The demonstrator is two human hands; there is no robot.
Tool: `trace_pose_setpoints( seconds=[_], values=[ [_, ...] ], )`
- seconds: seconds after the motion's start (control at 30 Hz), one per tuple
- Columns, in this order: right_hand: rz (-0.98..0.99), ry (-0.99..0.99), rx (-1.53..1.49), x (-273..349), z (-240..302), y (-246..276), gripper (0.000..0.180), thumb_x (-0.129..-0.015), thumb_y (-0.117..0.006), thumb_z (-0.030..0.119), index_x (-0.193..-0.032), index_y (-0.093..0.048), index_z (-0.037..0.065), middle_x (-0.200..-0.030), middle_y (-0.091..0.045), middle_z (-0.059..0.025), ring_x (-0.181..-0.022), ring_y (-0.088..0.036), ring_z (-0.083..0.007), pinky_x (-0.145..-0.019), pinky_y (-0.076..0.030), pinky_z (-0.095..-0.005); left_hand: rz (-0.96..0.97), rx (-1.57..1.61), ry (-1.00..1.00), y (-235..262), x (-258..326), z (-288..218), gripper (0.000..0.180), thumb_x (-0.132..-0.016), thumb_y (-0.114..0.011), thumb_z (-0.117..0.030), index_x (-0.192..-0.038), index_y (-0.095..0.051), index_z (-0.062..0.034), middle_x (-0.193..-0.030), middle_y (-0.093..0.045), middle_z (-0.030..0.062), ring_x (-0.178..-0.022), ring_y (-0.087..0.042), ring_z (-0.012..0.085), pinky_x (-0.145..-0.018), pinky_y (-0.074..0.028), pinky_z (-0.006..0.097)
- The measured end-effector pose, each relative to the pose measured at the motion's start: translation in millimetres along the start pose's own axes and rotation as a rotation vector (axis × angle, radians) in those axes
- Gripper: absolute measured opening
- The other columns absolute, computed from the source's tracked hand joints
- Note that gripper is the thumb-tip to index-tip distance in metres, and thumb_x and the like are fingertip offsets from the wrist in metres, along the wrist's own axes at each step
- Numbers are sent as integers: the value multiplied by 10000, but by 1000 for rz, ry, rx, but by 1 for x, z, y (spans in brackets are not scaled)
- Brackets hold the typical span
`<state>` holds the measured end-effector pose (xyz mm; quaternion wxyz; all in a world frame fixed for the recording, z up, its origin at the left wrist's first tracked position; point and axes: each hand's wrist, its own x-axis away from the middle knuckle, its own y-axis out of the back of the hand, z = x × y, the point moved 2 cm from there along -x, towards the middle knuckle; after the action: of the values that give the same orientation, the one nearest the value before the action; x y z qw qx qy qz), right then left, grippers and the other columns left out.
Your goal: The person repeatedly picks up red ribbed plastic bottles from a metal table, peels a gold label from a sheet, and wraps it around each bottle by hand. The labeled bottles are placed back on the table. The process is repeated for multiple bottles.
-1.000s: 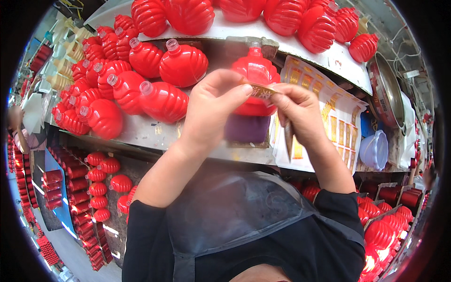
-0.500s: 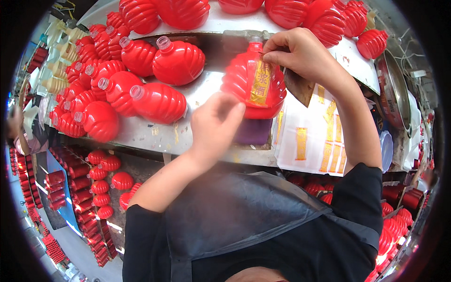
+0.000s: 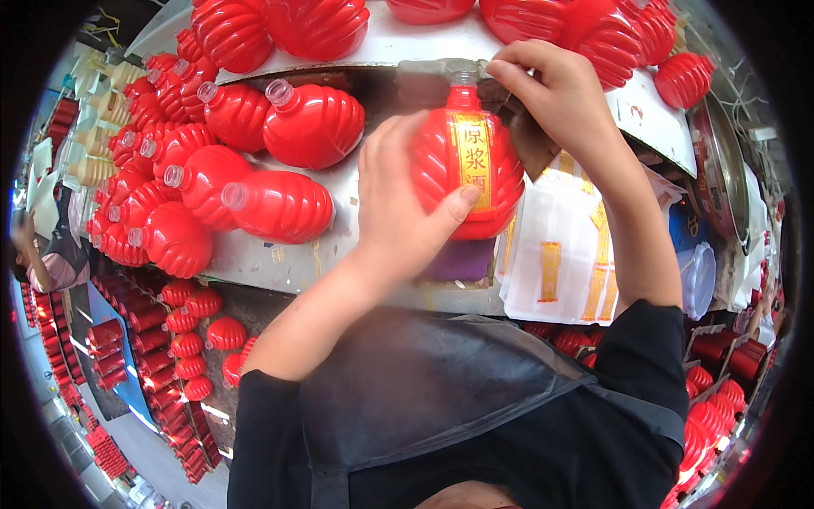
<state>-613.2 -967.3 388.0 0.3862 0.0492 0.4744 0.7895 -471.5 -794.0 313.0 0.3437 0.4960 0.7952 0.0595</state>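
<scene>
At the upper left of the frame we see a heap of empty red ribbed bottles (image 3: pixel 254 161) lying on the bench (image 3: pixel 297 259). Right of centre lie white sheets of yellow labels (image 3: pixel 564 254). More red bottles (image 3: pixel 182 339) stand below the bench at lower left.

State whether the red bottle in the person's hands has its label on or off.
On. A yellow strip label lies flat down the front of the red bottle, with the left hand thumb pressing its lower end.

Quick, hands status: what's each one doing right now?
Left hand: closed around the red ribbed bottle, thumb pressing on its yellow label.
Right hand: fingers pinched at the bottle's neck; whether it holds anything cannot be told.
</scene>
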Motion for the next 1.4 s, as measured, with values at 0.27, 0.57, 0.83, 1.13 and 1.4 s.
trace_pose_setpoints(
  seconds=[0.27,0.57,0.83,1.13,1.4],
  values=[
    [28,-58,-147,62,12,-17,391,-866,-783,269,-1232,-774,130,-838,-643,-110,-734,-668,-261,-684,-534,-364,229,-231,-162,8,-24,-2,672,-902,-733,-415,-1477,-562,-113,-1409,-506,245,-1278,-494,437,-1111,-401,523],
    [110,-211,-418,71,2,-16,468,-1079,-584,329,-1480,-594,87,-1047,-641,3,-895,-547,-80,-779,-468,-246,243,71,-31,10,-22,15,670,-975,-629,-385,-1538,-468,-59,-1479,-486,260,-1379,-478,430,-1166,-379,486],
    [-44,-193,-190,104,16,-26,693,-881,-808,370,-1496,-595,130,-831,-474,14,-763,-479,-102,-691,-431,-259,207,273,160,0,-10,16,743,-948,-692,-377,-1533,-425,-5,-1513,-477,250,-1378,-517,386,-1157,-413,452],
    [-27,-248,-126,102,22,-29,784,-788,-832,477,-1443,-621,100,-1136,-721,-198,-1002,-710,-333,-871,-553,-412,212,266,184,1,-9,20,823,-857,-798,-365,-1504,-462,16,-1514,-486,248,-1399,-506,385,-1158,-424,437],
    [-40,-214,-178,103,16,-35,761,-828,-852,294,-1504,-572,83,-1061,-692,-59,-918,-623,-110,-819,-520,-276,212,262,190,1,-10,19,838,-847,-808,-368,-1508,-463,13,-1521,-484,252,-1416,-496,382,-1171,-412,434]
  ],
)
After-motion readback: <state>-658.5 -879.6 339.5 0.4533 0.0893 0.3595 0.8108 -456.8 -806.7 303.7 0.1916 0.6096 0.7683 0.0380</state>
